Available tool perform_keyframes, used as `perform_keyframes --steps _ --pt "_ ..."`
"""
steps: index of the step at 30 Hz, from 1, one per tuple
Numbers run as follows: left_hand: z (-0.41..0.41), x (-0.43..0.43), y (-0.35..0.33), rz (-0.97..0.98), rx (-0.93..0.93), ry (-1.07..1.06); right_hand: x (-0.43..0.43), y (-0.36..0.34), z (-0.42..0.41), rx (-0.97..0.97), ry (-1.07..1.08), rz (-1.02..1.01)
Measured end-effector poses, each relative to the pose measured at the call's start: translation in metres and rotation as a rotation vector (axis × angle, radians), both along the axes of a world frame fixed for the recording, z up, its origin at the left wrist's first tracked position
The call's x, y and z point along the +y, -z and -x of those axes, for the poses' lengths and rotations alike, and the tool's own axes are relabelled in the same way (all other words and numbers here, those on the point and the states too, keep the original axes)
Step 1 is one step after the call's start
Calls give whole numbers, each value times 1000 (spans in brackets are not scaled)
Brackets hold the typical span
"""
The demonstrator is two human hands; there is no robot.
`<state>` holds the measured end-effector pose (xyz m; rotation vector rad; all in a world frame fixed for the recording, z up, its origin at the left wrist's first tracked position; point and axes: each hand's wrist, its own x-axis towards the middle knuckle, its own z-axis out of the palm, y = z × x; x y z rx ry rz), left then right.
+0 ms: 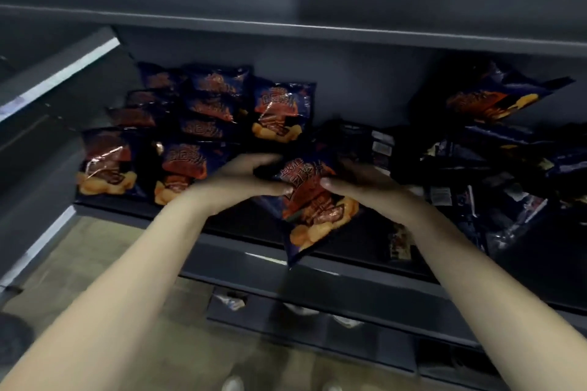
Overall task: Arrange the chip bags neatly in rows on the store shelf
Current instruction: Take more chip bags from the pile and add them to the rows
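A dark blue chip bag (314, 209) with red and orange print hangs tilted over the shelf's front edge. My left hand (244, 181) grips its upper left side and my right hand (359, 182) grips its upper right side. On the left of the grey shelf (241, 241) several matching bags stand in rows (197, 124), one upright bag (281, 111) at the back of a third row. To the right lies a loose heap of bags (495, 168), some face down, one leaning at the back (489, 98).
A grey shelf board (286, 22) runs overhead. Another shelf (317, 320) below holds a few pale packets. A neighbouring shelf unit (47, 79) stands on the left. The tan floor (95, 263) and shoe tips show at the bottom.
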<state>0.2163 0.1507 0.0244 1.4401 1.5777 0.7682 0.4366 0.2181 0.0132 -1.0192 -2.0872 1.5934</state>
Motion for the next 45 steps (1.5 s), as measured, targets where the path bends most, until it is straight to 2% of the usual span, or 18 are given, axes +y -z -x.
perform_keyframes --steps 2,4,6,9,10,15,20,23,26,28,32,37,45 --pt "14 -1 -8 -21 -6 38 -7 8 12 88 -77 166" --pt "26 -2 -12 -18 -71 69 -12 17 22 174 -25 192" --pt "32 2 -12 -51 -195 30 -14 20 30 253 65 185" --pt "35 9 -7 -147 -490 -139 -12 17 41 334 223 186" --pt "35 9 -4 -168 -512 -170 -10 15 45 359 289 179" --pt "23 12 25 -172 -382 34 -2 17 63 377 484 96" --pt "19 24 49 -255 -328 4 -5 36 66 335 519 82" --pt "19 27 62 -246 -258 -75 2 43 70 236 560 -9" --pt "10 22 70 -307 -70 -242 16 54 79 210 691 -6" --pt "3 14 71 -359 53 -258 25 54 93 170 771 -13" --pt "-8 3 85 -274 222 -92 43 54 125 46 797 -81" --pt "-10 -4 101 -198 673 89 53 55 149 -1 792 -110" --pt "-8 -4 95 -194 790 138 49 53 145 32 851 -209"
